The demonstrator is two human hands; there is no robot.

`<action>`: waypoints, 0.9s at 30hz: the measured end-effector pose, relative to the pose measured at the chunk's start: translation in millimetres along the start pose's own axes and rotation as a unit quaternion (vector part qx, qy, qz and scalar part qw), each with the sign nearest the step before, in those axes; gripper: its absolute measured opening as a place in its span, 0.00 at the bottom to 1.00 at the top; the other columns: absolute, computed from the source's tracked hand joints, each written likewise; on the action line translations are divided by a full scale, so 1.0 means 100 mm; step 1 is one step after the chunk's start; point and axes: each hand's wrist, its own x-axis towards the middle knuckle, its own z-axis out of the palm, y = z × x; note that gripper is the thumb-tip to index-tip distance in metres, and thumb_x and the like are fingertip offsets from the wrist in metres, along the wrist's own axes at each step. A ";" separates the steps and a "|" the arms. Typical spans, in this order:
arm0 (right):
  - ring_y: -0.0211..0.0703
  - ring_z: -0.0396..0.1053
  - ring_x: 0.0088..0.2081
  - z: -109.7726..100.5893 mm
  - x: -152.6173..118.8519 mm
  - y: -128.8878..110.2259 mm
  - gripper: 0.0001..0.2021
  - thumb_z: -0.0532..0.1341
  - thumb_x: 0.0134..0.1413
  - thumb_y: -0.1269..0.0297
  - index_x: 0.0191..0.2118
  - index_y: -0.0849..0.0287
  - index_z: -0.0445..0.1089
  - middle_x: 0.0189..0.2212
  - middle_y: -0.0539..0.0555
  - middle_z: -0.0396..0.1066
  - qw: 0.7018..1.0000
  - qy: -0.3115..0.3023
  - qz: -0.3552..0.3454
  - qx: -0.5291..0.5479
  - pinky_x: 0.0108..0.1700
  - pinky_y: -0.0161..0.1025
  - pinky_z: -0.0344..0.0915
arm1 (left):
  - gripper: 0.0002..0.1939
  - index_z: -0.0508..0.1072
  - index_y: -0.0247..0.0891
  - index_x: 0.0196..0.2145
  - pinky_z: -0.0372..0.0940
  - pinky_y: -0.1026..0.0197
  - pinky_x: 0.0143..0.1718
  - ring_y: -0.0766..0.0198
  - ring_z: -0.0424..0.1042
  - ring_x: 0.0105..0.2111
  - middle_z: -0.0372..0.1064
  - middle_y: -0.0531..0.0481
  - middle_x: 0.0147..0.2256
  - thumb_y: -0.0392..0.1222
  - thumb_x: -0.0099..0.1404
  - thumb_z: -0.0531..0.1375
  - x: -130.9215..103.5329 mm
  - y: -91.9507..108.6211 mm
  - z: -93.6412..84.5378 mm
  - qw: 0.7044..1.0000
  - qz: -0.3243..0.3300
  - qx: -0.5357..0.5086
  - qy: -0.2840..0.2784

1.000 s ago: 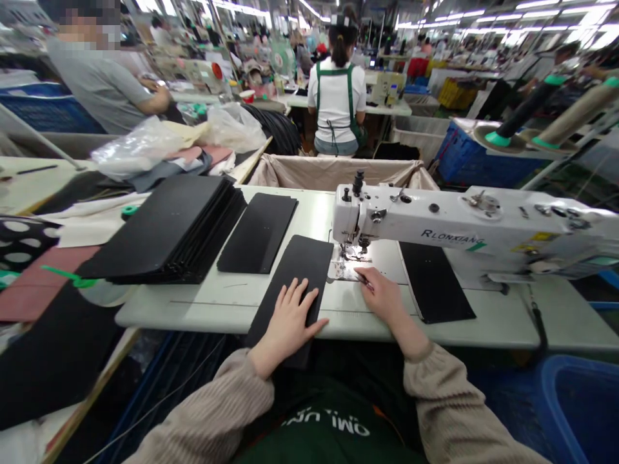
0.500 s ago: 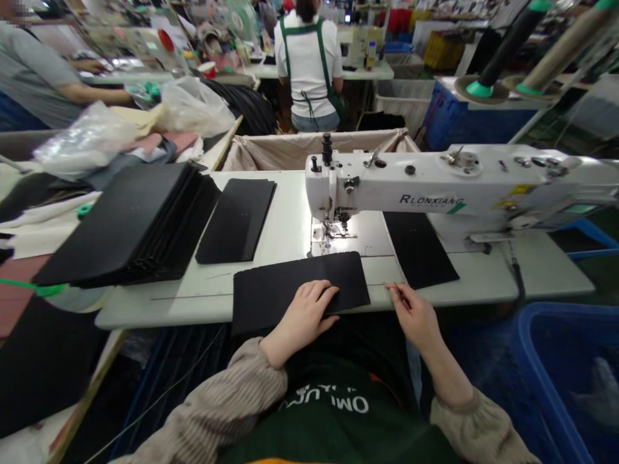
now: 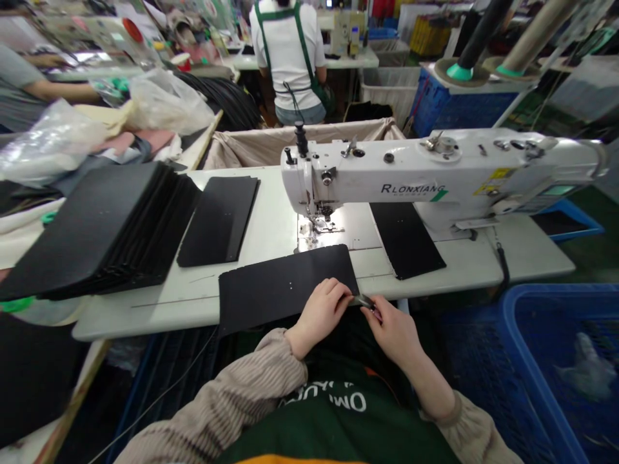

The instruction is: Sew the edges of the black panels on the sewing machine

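A black panel [image 3: 275,283] lies at the table's front edge, partly over it. My left hand [image 3: 323,312] is closed on the panel's right front corner. Close beside it, my right hand [image 3: 394,328] holds a small metal tool [image 3: 363,301], seemingly thread snips, whose tip points at that corner. The white sewing machine [image 3: 411,169] stands behind, its needle area above the metal plate. Another black panel [image 3: 406,241] lies under the machine's arm. Left of the needle are a few flat black panels [image 3: 220,219] and a thick stack of black panels [image 3: 97,225].
Plastic bags [image 3: 164,103] and fabric pieces are heaped at the back left. A cloth-lined bin [image 3: 251,148] sits behind the table. Blue crates [image 3: 532,348] stand at the lower right. A person [image 3: 293,64] in a green-strapped apron is ahead; another person's arm shows at left.
My right hand has moved left to the panel's corner, and the tool in it now shows. My left hand has shifted to that corner. The whole view has shifted a little.
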 end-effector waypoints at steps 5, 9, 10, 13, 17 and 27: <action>0.44 0.72 0.30 0.03 0.11 -0.07 0.10 0.52 0.68 0.56 0.39 0.55 0.66 0.29 0.49 0.74 0.999 -0.002 -0.017 -0.035 0.28 0.37 0.51 | 0.05 0.70 0.39 0.37 0.64 0.56 0.43 0.59 0.65 0.40 0.67 0.48 0.38 0.38 0.71 0.55 -0.01 0.00 0.01 1.000 0.000 -0.026 0.007; 0.43 0.72 0.27 0.03 0.15 -0.06 0.13 0.50 0.69 0.57 0.34 0.54 0.65 0.24 0.47 0.72 0.998 -0.003 0.004 -0.056 0.27 0.38 0.49 | 0.08 0.71 0.39 0.38 0.63 0.56 0.43 0.60 0.65 0.40 0.68 0.48 0.37 0.39 0.73 0.53 -0.03 0.02 -0.03 1.000 0.020 -0.020 -0.008; 0.43 0.72 0.27 0.03 0.16 -0.05 0.13 0.50 0.69 0.57 0.34 0.54 0.65 0.24 0.47 0.72 0.998 0.000 0.012 -0.058 0.27 0.37 0.49 | 0.08 0.71 0.39 0.38 0.62 0.56 0.43 0.60 0.65 0.40 0.69 0.48 0.37 0.40 0.73 0.52 -0.05 0.02 -0.08 0.999 0.030 -0.022 -0.016; 0.43 0.72 0.27 0.00 0.17 0.00 0.13 0.49 0.69 0.55 0.37 0.54 0.66 0.25 0.48 0.72 0.998 0.027 0.037 -0.050 0.27 0.37 0.52 | 0.13 0.71 0.39 0.32 0.62 0.55 0.46 0.60 0.65 0.39 0.68 0.49 0.34 0.46 0.72 0.55 -0.20 -0.06 -0.28 0.994 0.088 -0.016 -0.067; 0.44 0.74 0.34 -0.02 0.22 -0.02 0.15 0.55 0.64 0.50 0.46 0.56 0.67 0.39 0.54 0.75 0.998 0.064 -0.007 -0.007 0.31 0.37 0.63 | 0.16 0.75 0.40 0.41 0.61 0.48 0.54 0.52 0.66 0.49 0.70 0.44 0.44 0.54 0.64 0.62 -0.62 -0.38 -0.65 0.994 0.069 0.043 -0.072; 0.43 0.74 0.36 -0.26 0.70 -0.21 0.11 0.56 0.64 0.58 0.43 0.56 0.73 0.36 0.52 0.76 0.981 -0.007 -0.134 0.142 0.39 0.36 0.69 | 0.12 0.77 0.42 0.45 0.68 0.53 0.50 0.57 0.75 0.43 0.77 0.50 0.41 0.47 0.66 0.61 -1.52 -0.93 -1.77 0.964 -0.220 -0.091 0.115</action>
